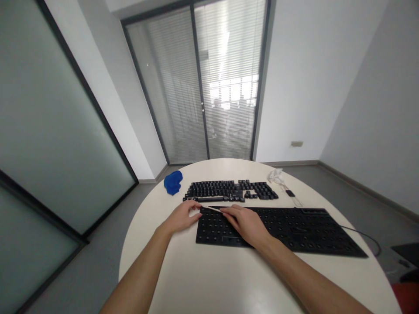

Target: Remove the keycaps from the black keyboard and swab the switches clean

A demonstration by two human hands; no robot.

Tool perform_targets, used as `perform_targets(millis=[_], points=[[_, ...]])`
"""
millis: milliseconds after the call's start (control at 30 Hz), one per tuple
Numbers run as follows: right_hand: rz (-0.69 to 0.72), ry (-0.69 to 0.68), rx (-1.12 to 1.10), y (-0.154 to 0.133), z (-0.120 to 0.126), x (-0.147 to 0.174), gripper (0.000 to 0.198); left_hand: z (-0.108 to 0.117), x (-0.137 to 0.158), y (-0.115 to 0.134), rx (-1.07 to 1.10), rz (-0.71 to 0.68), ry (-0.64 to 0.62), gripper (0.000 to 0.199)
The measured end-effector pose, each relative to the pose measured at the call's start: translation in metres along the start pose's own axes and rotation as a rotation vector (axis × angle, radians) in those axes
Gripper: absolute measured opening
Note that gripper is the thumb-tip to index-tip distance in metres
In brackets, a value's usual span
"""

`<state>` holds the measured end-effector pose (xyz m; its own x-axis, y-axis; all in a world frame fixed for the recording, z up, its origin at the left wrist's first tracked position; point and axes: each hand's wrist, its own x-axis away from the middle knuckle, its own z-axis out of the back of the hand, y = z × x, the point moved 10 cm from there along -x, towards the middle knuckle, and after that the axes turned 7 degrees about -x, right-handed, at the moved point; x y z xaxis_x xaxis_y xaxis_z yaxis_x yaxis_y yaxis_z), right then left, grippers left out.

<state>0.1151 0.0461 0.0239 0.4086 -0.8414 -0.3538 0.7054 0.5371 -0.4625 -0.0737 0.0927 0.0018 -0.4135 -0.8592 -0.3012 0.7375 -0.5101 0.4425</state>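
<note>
A black keyboard base [310, 231] with its keycaps off lies on the round table, showing rows of small sockets. My right hand [245, 222] rests over its left half and pinches a thin pale stick [212, 209], which slants toward the upper left corner. At that corner is my left hand [181, 216], with curved thumb and forefinger against the keyboard's edge, close to the stick's far end. Just beyond the base, loose black keycaps [212, 189] are laid out in keyboard order, including a long space bar [209, 199].
A blue cloth or putty-like piece [173, 182] lies at the far left of the table [203, 279]. Crumpled white material [276, 175] and a small black item with a thin cord [290, 193] sit at the far right. The keyboard cable [363, 234] runs off the right edge.
</note>
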Motion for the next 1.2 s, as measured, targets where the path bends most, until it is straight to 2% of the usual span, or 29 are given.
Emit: perform_targets(millis=[100,267,600,700,833,933,1067,1200], points=[[0.023,-0.004,-0.017,0.001,0.0,0.001,0.031,-0.001,0.0,0.0,-0.003,-0.002,0.007,0.027],[-0.016,0.013,0.014,0.007,0.002,0.001,0.032,-0.004,-0.001,0.0,0.007,-0.008,0.002,0.027],[0.06,-0.038,-0.025,-0.004,0.012,0.002,0.03,-0.004,0.0,-0.002,0.014,0.01,0.002,0.029],[0.1,-0.065,-0.019,-0.005,0.016,-0.004,0.029,-0.004,-0.001,-0.005,0.027,0.005,0.006,0.028],[0.068,-0.021,0.003,0.006,0.023,-0.019,0.027,-0.005,-0.003,-0.01,0.042,0.007,0.017,0.027],[0.082,-0.033,-0.034,0.011,0.018,-0.022,0.026,-0.006,-0.006,-0.014,0.038,0.008,0.018,0.024],[0.135,-0.073,-0.091,0.008,0.006,-0.011,0.027,-0.007,-0.009,-0.015,0.039,0.009,0.023,0.023],[0.126,-0.011,-0.084,0.007,0.003,-0.004,0.03,-0.008,-0.008,-0.014,0.048,0.022,0.033,0.023]])
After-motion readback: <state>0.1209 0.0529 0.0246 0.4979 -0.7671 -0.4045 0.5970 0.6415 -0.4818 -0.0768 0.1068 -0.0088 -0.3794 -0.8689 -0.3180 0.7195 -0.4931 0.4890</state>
